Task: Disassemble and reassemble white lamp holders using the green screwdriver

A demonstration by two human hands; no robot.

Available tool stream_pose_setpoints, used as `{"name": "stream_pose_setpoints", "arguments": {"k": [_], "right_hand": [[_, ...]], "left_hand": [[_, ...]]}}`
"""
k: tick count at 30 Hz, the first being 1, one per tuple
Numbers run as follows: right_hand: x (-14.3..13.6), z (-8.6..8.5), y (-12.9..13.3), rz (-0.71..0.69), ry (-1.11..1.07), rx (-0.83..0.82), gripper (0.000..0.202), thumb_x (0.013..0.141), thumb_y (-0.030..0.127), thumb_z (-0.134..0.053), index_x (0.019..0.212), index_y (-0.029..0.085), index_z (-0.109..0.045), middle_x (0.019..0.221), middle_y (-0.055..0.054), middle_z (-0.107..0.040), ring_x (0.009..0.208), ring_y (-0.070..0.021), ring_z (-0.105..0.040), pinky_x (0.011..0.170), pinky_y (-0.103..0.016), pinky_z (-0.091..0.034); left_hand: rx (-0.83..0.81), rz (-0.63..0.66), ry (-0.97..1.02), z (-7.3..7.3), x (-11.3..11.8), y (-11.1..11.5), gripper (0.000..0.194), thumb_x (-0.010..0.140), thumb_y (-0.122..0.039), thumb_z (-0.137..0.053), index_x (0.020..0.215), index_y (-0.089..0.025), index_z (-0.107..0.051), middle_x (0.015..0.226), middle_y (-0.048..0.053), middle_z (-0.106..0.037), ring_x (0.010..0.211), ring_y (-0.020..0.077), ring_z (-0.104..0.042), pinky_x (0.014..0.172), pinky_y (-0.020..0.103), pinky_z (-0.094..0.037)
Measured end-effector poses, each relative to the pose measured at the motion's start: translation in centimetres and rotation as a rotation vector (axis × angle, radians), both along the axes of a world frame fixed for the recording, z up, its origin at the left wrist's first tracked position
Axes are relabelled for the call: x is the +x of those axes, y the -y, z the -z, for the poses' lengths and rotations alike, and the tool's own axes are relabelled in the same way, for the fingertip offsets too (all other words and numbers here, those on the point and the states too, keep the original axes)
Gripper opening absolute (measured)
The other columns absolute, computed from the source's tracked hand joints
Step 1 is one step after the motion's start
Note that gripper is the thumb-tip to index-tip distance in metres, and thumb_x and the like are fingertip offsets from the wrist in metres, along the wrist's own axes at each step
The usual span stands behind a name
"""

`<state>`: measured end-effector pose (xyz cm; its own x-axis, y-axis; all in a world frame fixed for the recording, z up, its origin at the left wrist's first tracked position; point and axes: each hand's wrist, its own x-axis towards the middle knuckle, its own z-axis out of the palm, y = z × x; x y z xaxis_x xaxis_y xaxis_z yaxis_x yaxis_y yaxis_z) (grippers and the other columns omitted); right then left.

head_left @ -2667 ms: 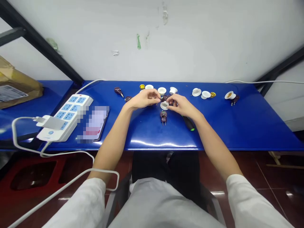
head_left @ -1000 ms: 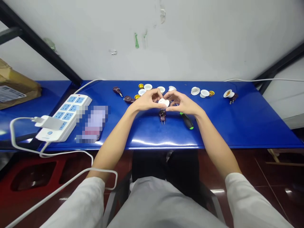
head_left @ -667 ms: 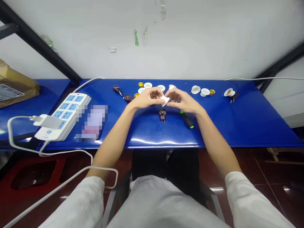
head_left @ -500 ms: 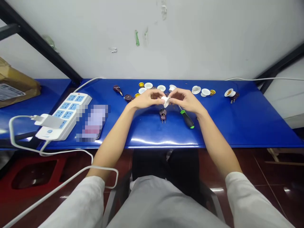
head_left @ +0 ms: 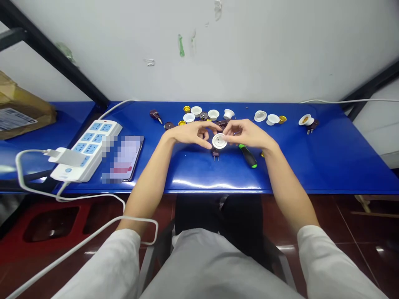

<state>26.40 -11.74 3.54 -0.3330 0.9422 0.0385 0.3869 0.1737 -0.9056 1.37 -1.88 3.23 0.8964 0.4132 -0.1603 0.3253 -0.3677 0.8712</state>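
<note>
A round white plastic cap [head_left: 220,142] with small holes in its face is pinched at its right edge by my right hand [head_left: 249,133]. My left hand [head_left: 191,133] hovers at the cap's left side, its thumb and fingers spread apart; whether the thumb tip touches the rim I cannot tell. Beneath the cap lies a dark brown two-pin plug part [head_left: 215,154], mostly covered by it. A screwdriver [head_left: 248,157] with a black and green handle rests below my right hand, its shaft hidden.
White caps [head_left: 213,114], a gold cup [head_left: 186,109] and brown plug pieces [head_left: 155,115] line the back of the blue table [head_left: 343,166]. To the left are a phone [head_left: 129,153] and a power strip [head_left: 90,145] with a trailing cable. A white-and-brown plug assembly [head_left: 307,120] lies right.
The white cap has turned from edge-on to face up and come down over the brown plug part. My left fingers have come off it and spread, while my right hand keeps its pinch.
</note>
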Motion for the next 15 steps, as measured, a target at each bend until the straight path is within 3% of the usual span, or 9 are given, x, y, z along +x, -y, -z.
{"name": "stream_pose_setpoints", "arguments": {"k": [7,15], "right_hand": [[0.5,0.2,-0.3,-0.097,0.096,0.041,0.037,0.089,0.054,-0.077,0.101,0.02,-0.082,0.092,-0.006,-0.078,0.073,-0.0176,-0.066,0.064,-0.03,-0.049],[-0.3,0.8,-0.7,-0.166,0.133,0.221,0.029,0.096,0.043,-0.071,0.105,0.019,-0.083,0.096,-0.006,-0.077,0.081,-0.0187,-0.065,0.072,-0.03,-0.047]], "left_hand": [[0.065,0.101,-0.16,0.5,0.3,0.0,0.083,0.074,-0.052,-0.089,0.145,-0.022,-0.059,0.074,-0.005,-0.063,0.069,0.015,-0.061,0.07,0.027,-0.045],[0.09,0.134,-0.156,1.7,1.0,-0.3,0.066,0.073,-0.052,-0.088,0.125,-0.019,-0.065,0.077,-0.003,-0.062,0.072,0.0151,-0.06,0.067,0.026,-0.043]]}}
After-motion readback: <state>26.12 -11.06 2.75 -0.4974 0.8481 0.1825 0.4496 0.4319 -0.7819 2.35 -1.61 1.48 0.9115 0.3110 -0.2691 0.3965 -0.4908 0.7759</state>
